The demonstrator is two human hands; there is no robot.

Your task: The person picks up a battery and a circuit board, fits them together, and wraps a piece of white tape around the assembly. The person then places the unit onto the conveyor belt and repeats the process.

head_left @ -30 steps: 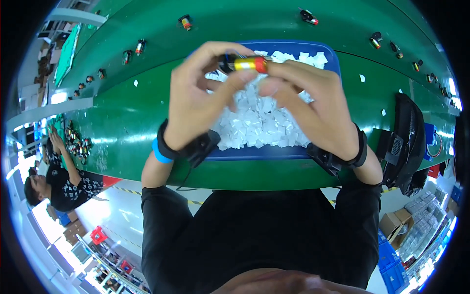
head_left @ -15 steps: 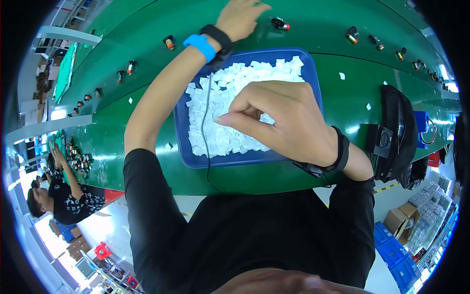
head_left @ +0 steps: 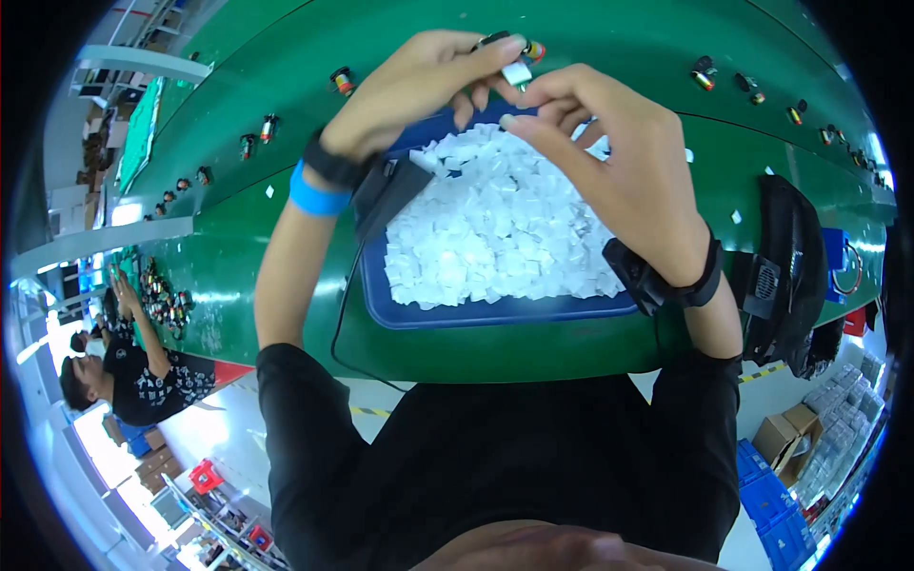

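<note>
My left hand point(head_left: 409, 90) reaches past the far rim of a blue tray point(head_left: 419, 322). Its thumb and fingers close on a small cylindrical part point(head_left: 535, 50), black at one end with red and gold bands. A small white square piece point(head_left: 517, 73) shows at that part, just beyond my left thumb. My right hand point(head_left: 619, 152) comes in from the right, thumb and forefinger bent close together near the white piece. What those fingertips hold, if anything, is hidden. Below both hands, a heap of white square pieces point(head_left: 495, 228) fills the tray.
More small cylindrical parts point(head_left: 703, 74) stand spaced along the green table point(head_left: 609, 357). To the right lie a black bag point(head_left: 790, 247) and a blue box point(head_left: 836, 265). A cable point(head_left: 335, 333) runs from my left wrist. A co-worker point(head_left: 124, 371) sits at the far left.
My left hand has come back from further out and now holds a cylindrical part. My right hand has moved up from over the tray to meet it.
</note>
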